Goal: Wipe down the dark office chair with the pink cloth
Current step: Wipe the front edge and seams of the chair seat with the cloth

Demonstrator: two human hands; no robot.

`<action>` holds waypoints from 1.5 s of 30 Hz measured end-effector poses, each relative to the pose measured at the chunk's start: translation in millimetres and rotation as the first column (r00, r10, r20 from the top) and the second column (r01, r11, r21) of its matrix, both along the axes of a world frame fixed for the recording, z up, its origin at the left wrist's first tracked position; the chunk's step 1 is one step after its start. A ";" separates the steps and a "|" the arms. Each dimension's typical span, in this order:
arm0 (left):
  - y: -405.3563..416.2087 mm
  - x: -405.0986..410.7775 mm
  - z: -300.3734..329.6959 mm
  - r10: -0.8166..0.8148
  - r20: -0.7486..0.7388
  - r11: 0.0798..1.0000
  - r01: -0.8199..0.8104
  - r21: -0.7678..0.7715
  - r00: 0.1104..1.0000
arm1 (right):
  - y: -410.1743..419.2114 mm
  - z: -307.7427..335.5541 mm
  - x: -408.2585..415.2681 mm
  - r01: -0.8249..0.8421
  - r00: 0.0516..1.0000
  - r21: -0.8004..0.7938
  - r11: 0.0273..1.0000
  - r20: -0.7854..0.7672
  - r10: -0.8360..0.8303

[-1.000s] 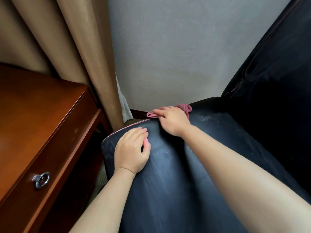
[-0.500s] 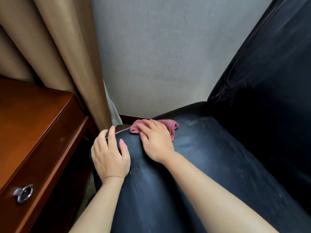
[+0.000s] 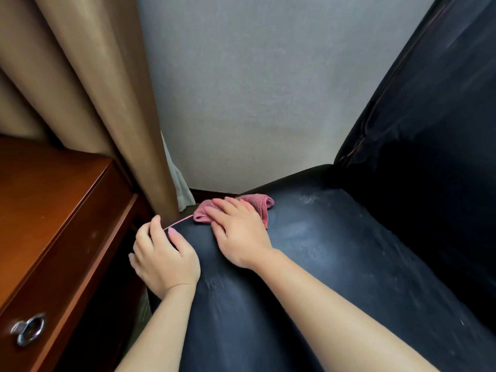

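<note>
The dark office chair fills the right side, with its scuffed seat [image 3: 335,264] below and its backrest [image 3: 429,130] rising at the right. A folded pink cloth [image 3: 261,204] lies on the seat's far left corner. My right hand [image 3: 239,234] presses flat on the cloth with straight fingers and covers most of it. My left hand [image 3: 163,261] grips the seat's left edge, with the fingers curled over the side and the thumb on top, just left of the cloth.
A brown wooden desk [image 3: 48,210] with a metal ring pull [image 3: 28,332] stands close to the chair's left. A tan curtain [image 3: 94,89] hangs behind it. The grey wall [image 3: 255,89] is right beyond the seat.
My right hand has drawn the cloth from the seat's far edge to its far left corner. My left hand has slid from the seat top to grip the left edge.
</note>
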State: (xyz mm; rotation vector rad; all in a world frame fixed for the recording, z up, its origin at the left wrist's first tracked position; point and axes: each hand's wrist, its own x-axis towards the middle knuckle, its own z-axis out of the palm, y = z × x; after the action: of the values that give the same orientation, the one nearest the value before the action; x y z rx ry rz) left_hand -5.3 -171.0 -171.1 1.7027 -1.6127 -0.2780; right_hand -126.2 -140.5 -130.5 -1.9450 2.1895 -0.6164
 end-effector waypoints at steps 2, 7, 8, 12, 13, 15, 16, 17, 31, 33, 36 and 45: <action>-4.3 -0.8 -1.2 0.076 -0.076 0.996 -0.073 0.044 0.994 | -11.7 -0.5 -9.1 -0.007 1.000 0.040 0.999 -0.029 0.008; -11.7 0.0 0.3 0.262 -0.251 0.962 -0.232 0.144 0.932 | -41.9 -0.1 -13.1 0.028 0.996 0.158 0.987 -0.085 -0.015; -12.1 0.5 0.6 0.283 -0.262 0.956 -0.247 0.160 0.923 | -36.0 0.0 -8.7 0.020 0.997 0.133 0.991 -0.079 -0.010; -14.5 1.8 -1.6 0.363 -0.314 0.925 -0.300 0.232 0.877 | -3.9 1.3 -0.2 -0.075 0.997 0.036 0.996 -0.018 0.076; -15.1 2.3 -1.3 0.395 -0.329 0.912 -0.323 0.252 0.858 | -7.4 2.3 -3.6 -0.080 0.996 0.059 0.995 -0.033 0.082; -17.8 4.3 0.6 0.472 -0.352 0.874 -0.376 0.308 0.809 | -25.6 1.3 -9.6 -0.049 0.996 0.160 0.986 -0.066 0.060; -18.1 6.3 2.5 0.506 -0.356 0.853 -0.394 0.342 0.786 | -34.7 2.2 -9.3 -0.022 0.996 0.205 0.978 -0.081 0.039; -17.8 9.1 5.2 0.531 -0.357 0.835 -0.404 0.374 0.768 | -40.2 4.6 -5.9 0.000 0.995 0.225 0.974 -0.100 0.023; 25.0 40.3 10.1 0.317 -0.379 0.880 -0.121 0.459 0.869 | -30.6 6.9 33.5 -0.079 0.976 0.209 0.975 -0.182 0.118; 35.6 46.7 5.4 0.267 -0.393 0.887 -0.066 0.456 0.880 | -10.0 10.2 40.2 -0.171 0.968 0.187 0.967 -0.153 0.200; 40.1 49.5 0.2 0.255 -0.406 0.894 -0.054 0.444 0.878 | 0.7 11.1 39.8 -0.189 0.969 0.197 0.962 -0.123 0.215; 26.9 47.8 -5.7 0.336 -0.482 0.870 -0.071 0.487 0.809 | -36.4 12.1 66.1 -0.308 0.923 0.275 0.911 -0.145 0.356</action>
State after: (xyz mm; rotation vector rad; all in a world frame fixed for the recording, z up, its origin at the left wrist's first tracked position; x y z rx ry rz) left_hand 42.5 -144.1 -176.7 1.8814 -0.9518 -1.0051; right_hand -60.2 -176.9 -118.4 -2.2400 1.8487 -0.0987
